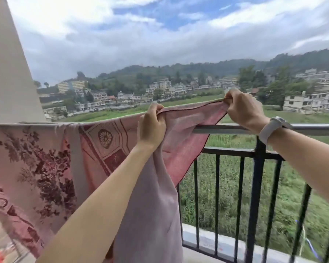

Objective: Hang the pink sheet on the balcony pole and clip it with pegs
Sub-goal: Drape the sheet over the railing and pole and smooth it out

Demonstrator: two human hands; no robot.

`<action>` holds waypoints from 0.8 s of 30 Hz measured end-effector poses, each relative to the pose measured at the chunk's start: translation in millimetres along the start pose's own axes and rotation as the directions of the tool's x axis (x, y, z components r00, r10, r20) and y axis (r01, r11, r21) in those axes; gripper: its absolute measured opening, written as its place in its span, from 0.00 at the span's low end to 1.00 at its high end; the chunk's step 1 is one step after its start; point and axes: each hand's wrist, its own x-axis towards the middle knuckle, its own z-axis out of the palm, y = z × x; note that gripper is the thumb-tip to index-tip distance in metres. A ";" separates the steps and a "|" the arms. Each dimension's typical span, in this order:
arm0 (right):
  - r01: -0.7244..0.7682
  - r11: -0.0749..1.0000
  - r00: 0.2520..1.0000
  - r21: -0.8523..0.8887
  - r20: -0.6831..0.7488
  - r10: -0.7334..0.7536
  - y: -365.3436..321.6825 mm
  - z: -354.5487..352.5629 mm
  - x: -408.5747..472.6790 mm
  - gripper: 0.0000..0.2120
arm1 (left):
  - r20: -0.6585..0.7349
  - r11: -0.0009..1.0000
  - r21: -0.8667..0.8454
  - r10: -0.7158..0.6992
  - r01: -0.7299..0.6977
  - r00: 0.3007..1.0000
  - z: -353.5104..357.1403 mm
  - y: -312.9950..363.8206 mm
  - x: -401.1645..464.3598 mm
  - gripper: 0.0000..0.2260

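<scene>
Hands, left [152, 126] and right [239, 109], pinch pink sheet [180, 133] edge, stretched lengthwise along pole [235, 129].

The pink sheet [51, 158], with dark red flower pattern, hangs over the grey balcony pole [235, 128]; its right top edge is lifted above the pole, stretched tight

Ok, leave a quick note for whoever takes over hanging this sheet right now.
Left hand pinches the top hem of the pink sheet; right hand pinches its corner, lifted above the balcony pole.
Done: the sheet's left part is draped over the pole.
Left: lay the held right end over the pole, spread it flat, then clip it. No pegs in view on the sheet.
</scene>
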 end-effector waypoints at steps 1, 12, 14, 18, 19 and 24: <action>0.020 1.000 1.000 0.004 -0.003 -0.020 16.0 -14.7 0.2 0.08 | -0.024 1.000 0.000 0.025 -0.025 0.999 13.8 20.8 -0.9 0.06; -0.009 0.991 0.998 -0.134 -0.066 0.000 182.7 -141.9 -43.1 0.10 | 0.256 0.961 -0.032 0.273 -0.274 0.927 156.1 163.8 -77.1 0.13; -0.033 0.992 0.993 -0.124 -0.115 0.018 202.1 -155.2 -56.5 0.10 | 0.345 0.934 -0.017 0.339 -0.356 0.875 177.1 182.7 -97.9 0.12; -0.125 0.987 0.991 -0.097 -0.056 0.120 236.6 -168.4 -81.3 0.10 | 0.517 0.869 -0.039 0.441 -0.494 0.734 203.8 207.0 -120.1 0.14; -0.134 0.989 0.991 -0.057 0.019 0.135 242.8 -170.6 -85.9 0.11 | 0.545 0.863 -0.041 0.442 -0.504 0.712 205.3 209.6 -119.7 0.18; -0.095 0.992 0.995 0.084 0.035 0.093 231.0 -179.2 -103.5 0.14 | 0.375 0.898 -0.114 0.435 -0.425 0.818 187.0 207.6 -111.4 0.16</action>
